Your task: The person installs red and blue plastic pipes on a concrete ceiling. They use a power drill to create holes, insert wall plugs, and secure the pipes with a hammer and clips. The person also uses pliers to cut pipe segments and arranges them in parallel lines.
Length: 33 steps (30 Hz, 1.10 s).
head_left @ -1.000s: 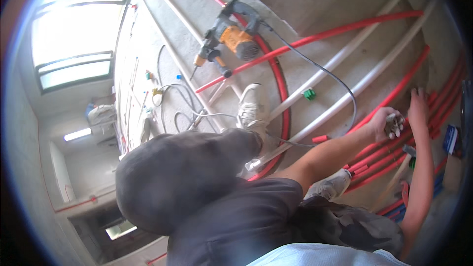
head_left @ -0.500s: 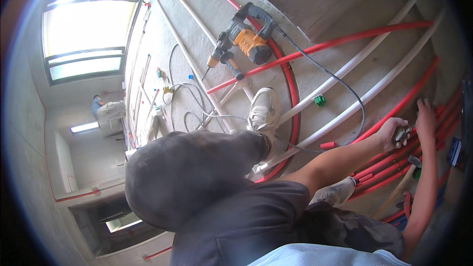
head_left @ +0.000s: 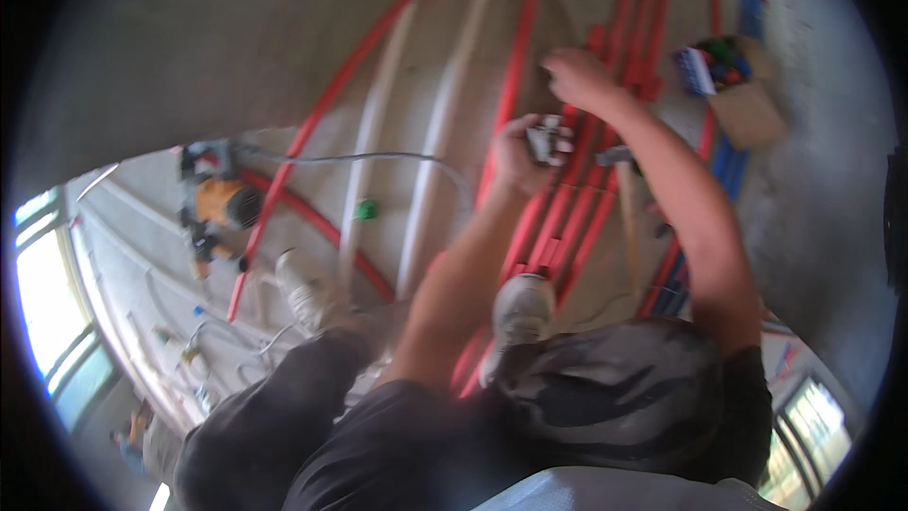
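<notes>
Red pipes [head_left: 566, 203] run in a near-parallel bundle along the floor [head_left: 322, 180] in front of me. To the left lies an orange-and-black drill [head_left: 227, 203]. To the right, a cardboard box [head_left: 747, 116] stands open, containing small green, red and blue pieces [head_left: 726, 66], too blurred to identify. My right hand [head_left: 579, 79] reaches over the pipes, fingers bent; I cannot tell whether it holds anything. My left hand [head_left: 517, 159], just beside it, is curled around small grey pieces [head_left: 544, 140].
</notes>
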Each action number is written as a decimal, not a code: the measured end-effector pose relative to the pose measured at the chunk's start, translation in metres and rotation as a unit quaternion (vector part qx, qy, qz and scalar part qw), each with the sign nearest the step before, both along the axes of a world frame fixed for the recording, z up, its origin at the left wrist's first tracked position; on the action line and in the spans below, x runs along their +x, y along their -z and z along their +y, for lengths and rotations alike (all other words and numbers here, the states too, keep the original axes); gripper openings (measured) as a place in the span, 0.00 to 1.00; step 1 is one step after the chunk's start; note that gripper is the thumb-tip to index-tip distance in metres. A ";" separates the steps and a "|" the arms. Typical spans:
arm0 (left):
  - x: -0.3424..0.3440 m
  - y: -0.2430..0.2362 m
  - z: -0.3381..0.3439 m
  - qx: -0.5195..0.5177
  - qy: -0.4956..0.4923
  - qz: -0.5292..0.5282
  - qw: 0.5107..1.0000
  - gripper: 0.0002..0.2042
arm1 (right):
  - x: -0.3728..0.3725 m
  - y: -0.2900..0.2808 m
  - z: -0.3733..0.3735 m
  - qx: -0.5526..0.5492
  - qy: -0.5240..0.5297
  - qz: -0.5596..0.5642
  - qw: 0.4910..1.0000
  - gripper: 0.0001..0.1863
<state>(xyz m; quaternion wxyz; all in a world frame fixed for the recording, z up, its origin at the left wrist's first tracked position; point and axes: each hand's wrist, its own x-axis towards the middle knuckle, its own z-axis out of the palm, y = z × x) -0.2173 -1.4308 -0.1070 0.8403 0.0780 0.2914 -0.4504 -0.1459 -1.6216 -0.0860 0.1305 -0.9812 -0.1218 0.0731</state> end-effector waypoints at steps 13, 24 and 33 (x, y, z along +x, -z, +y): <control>-0.005 0.006 0.010 -0.031 -0.046 -0.066 0.996 0.18 | -0.085 -0.114 0.068 0.359 0.138 0.148 0.911 0.06; -0.001 -0.016 0.009 0.017 -0.010 -0.059 0.998 0.16 | -0.038 -0.085 0.028 0.094 0.141 -0.011 0.986 0.13; -0.018 -0.001 0.021 -0.042 0.020 -0.032 0.998 0.22 | 0.004 -0.030 0.024 -0.164 0.044 0.106 0.980 0.09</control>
